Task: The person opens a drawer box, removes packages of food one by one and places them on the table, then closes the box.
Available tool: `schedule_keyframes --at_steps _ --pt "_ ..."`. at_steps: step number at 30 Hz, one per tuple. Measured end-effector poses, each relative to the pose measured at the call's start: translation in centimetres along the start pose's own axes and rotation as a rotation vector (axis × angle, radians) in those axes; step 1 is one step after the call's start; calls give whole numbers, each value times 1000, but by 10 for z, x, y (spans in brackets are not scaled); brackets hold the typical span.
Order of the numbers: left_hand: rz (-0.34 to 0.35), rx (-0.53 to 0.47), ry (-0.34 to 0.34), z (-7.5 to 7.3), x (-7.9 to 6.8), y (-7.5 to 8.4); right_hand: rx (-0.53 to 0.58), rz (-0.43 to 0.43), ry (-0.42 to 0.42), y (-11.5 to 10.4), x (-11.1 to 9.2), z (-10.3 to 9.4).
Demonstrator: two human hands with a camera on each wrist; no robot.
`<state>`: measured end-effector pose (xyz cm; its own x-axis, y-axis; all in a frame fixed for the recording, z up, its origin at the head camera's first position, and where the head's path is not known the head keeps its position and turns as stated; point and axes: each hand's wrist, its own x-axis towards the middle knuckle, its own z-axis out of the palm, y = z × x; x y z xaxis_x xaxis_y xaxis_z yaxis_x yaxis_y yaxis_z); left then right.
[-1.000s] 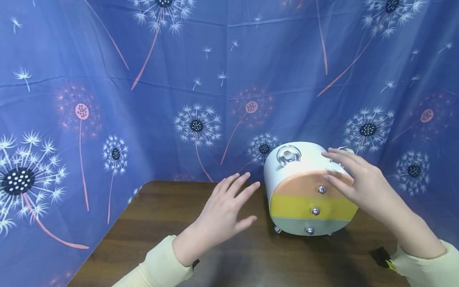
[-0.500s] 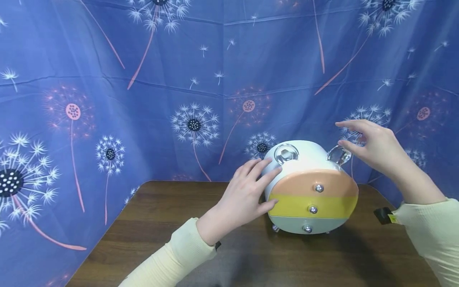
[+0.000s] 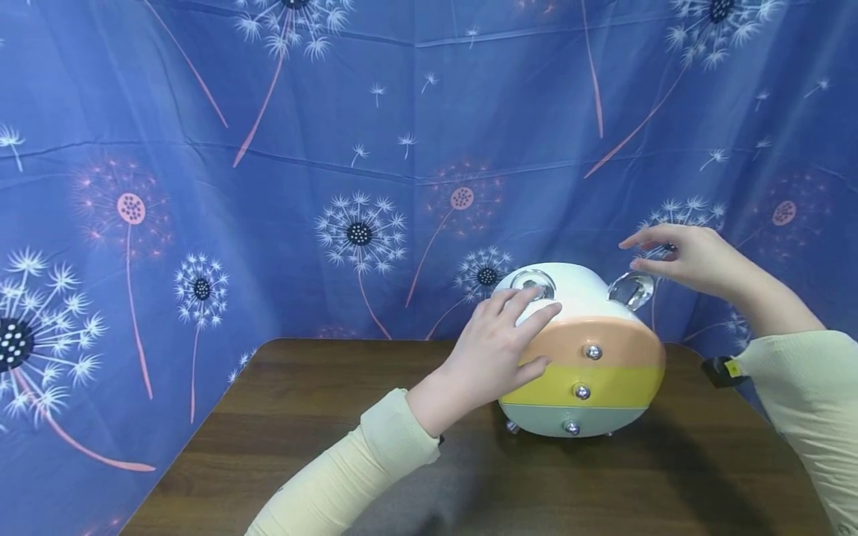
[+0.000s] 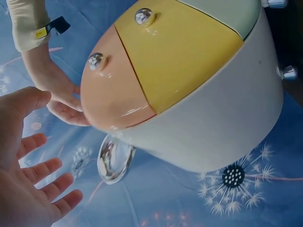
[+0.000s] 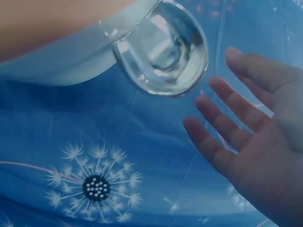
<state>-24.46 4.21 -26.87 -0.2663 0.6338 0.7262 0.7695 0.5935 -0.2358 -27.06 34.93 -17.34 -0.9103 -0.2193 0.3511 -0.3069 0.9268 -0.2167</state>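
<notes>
1. Loose and spread, the fingers of my left hand (image 3: pixel 492 353) hold nothing; the left wrist view shows the palm apart from the cabinet, while from above the hand covers part of its left side.
2. Near the other side, my right hand (image 3: pixel 704 257) is raised with its fingers relaxed and slightly bent, thumb apart from them, gripping nothing.
3. Pale yellow sleeves (image 3: pixel 355 469) cover my forearms, and a black device (image 3: pixel 722 371) with a yellow tag sits at my right cuff.
4. Ahead of me, right of centre, the rounded white cabinet (image 3: pixel 613 381) stands upright on the brown wooden table (image 3: pixel 322 417). Its front is banded peach, yellow and pale green from top to bottom, with a silver knob (image 3: pixel 582 391) on each band.
5. Two shiny ear-shaped pieces (image 3: pixel 631 290) top it; the right one is just beside my right fingertips, not touching them.
6. Behind everything hangs blue cloth (image 3: pixel 302 112) printed with white and pink dandelions.
</notes>
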Motion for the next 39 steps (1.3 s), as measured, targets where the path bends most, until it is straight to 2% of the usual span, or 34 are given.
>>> schedule_keyframes --at_steps 4,10,16,20,24,32,39 --pt "18 14 -8 11 6 4 24 12 -83 8 3 3" --pt "56 63 -74 27 10 16 71 -16 -150 17 4 8" --pt "92 56 -78 40 12 29 166 27 -219 24 2 15" --pt "113 59 -86 46 14 38 191 27 -208 25 3 19" --pt "128 73 -67 56 16 45 202 2 -189 25 5 22" --pt "155 240 -79 75 16 57 214 -32 -133 26 3 25" --pt "154 317 -9 86 17 58 214 -44 -136 25 5 26"
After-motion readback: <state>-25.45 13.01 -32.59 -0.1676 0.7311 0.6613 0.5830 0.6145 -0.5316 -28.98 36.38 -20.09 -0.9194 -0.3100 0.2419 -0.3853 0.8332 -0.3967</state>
